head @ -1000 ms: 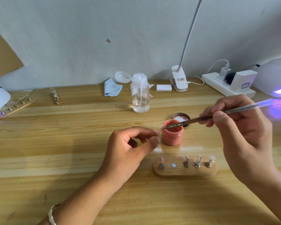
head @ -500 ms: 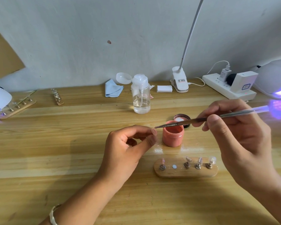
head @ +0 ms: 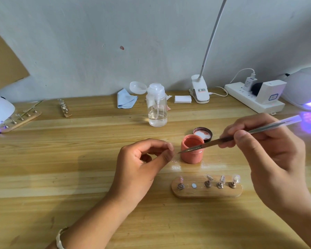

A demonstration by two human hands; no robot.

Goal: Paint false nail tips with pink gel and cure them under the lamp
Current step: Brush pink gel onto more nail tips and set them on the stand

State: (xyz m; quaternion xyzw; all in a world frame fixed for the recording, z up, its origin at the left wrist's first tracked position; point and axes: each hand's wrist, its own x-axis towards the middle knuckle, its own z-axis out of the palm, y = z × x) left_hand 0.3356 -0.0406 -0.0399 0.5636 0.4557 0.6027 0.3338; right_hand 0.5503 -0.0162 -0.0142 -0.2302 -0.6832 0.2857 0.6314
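The wooden tabletop [head: 61,177] runs out of view on every side but the back. Two white curing lamps are cut off by the edges. The one on the right [head: 305,87] shows only its left part, with violet light spilling from its mouth. The one on the left [head: 0,108] shows a rounded corner and a small violet glow, with a wooden strip of stands [head: 22,119] reaching under it; what sits on those stands is too small to make out.

The right hand [head: 269,153] grips a brush [head: 223,140] between thumb and curled fingers, and its forearm leaves the frame at the lower right. The left hand [head: 140,164] rests near the middle of the tabletop, fingers curled, thumb and forefinger tips brought together. Whatever sits between them is hidden, so I cannot tell if it holds anything. The tip of the brush points just beside those fingertips.

A clear pump bottle [head: 157,106] stands further back with its flip cap open and a low pool of clear liquid in it. An oval wooden holder [head: 206,192] lies nearest the person and carries four small metal stands with clear nail tips [head: 236,178]; one pale round spot [head: 193,185] in the row is bare. Behind it stands the open pink jar [head: 191,155], its inside coated pink, though the level of the gel is hard to judge because the brush crosses in front of it. Its dark lid [head: 203,134] lies upturned just behind, partly hidden by the jar.
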